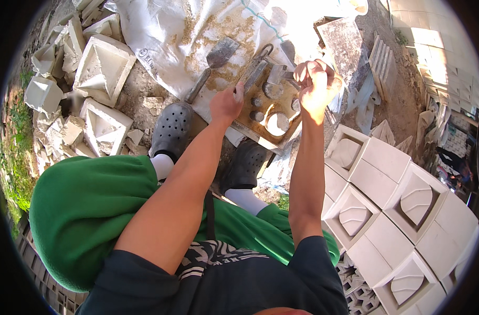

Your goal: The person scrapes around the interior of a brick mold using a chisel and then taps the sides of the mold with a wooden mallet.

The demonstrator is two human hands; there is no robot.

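Note:
At the top centre lies a shallow, sand-coloured, tray-like mould (264,126) with several round pieces in it, tilted in front of my feet. My left hand (228,105) is closed at its left side, beside a flat grey bar (256,76). What exactly its fingers grip is partly hidden. Over the mould's right side, my right hand (318,81) is closed round the handle of a hand tool with a flat grey head (276,73). That head is above a round piece; I cannot tell whether they touch. Left of the mould lies a trowel (222,52), its handle toward my shoe.
Broken pale blocks (104,68) are heaped at the left. A sand-smeared white sheet (160,31) spreads beyond the mould. Pale patterned blocks (381,191) stand in rows at the right. A grey board (344,42) lies at the far right. My dark clogs (174,126) flank the mould's near side.

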